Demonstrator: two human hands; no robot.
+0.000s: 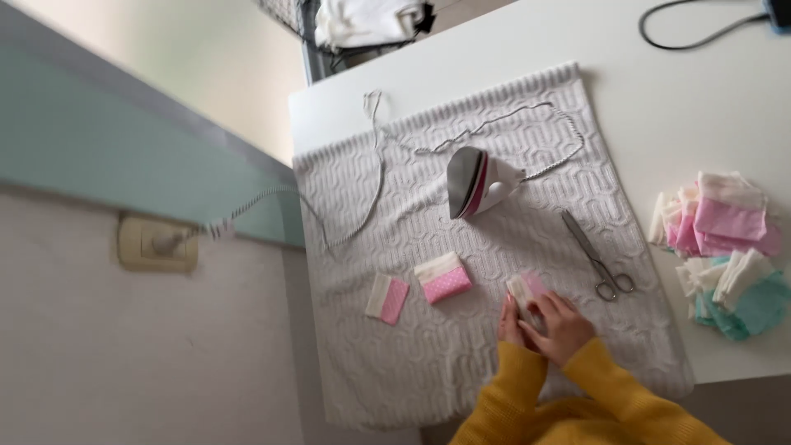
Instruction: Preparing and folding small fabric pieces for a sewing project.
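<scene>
Pinching that little pink-and-cream fabric piece (524, 292) flat on the grey textured mat (428, 346), both the left hand (510, 324) and right hand (563, 325) have fingertips closed on it; I'd keep the edges lined up and press evenly. Scissors (598, 257) lie just beside, the upright iron (476, 183) and its cord (362, 206) sit further back, nothing really blocks.

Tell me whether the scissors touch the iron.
Apart. The head view shows bare grey towel between the scissors and the iron.
</scene>
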